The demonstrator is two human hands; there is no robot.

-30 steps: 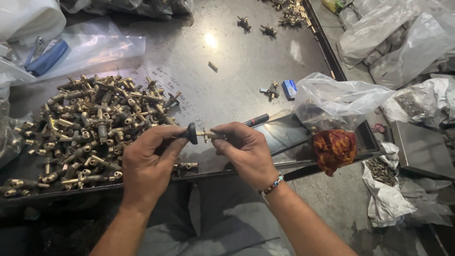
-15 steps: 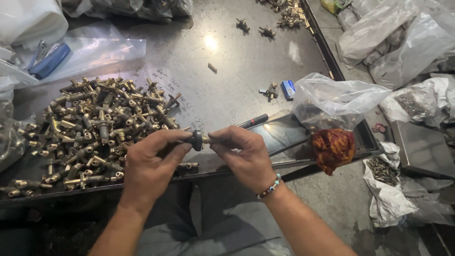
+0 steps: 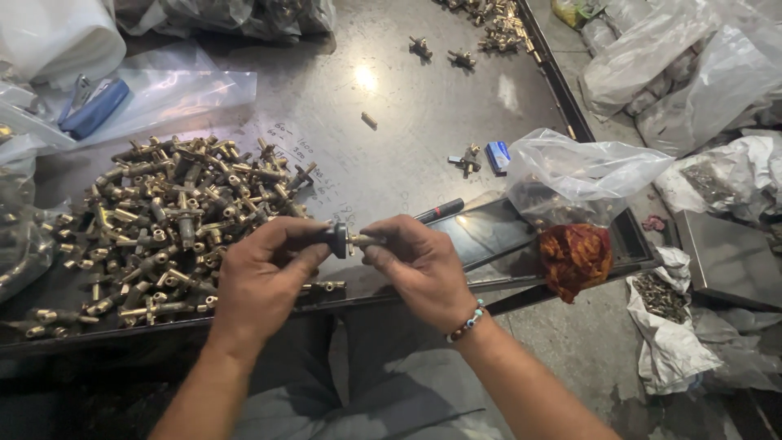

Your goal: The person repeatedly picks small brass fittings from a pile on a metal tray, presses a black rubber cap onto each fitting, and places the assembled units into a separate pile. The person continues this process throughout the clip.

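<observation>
My left hand [image 3: 265,273] and my right hand [image 3: 419,269] meet above the front edge of a dark metal table [image 3: 391,122]. Between them is a small brass valve fitting [image 3: 358,240] with a black round knob [image 3: 337,240]. The left fingers grip the knob end. The right thumb and fingers pinch the brass stem. A beaded bracelet sits on my right wrist. To the left lies a large heap of similar brass fittings [image 3: 171,220].
A clear bag with dark parts [image 3: 570,175] and a red-orange rag [image 3: 576,257] sit at the right. A black pen [image 3: 438,211], a small blue object [image 3: 498,155] and stray fittings [image 3: 466,159] lie mid-table. Plastic bags crowd the far left and right.
The hands stay at the same spot, together on the fitting. The black knob now sits closer against the brass stem between the fingers.
</observation>
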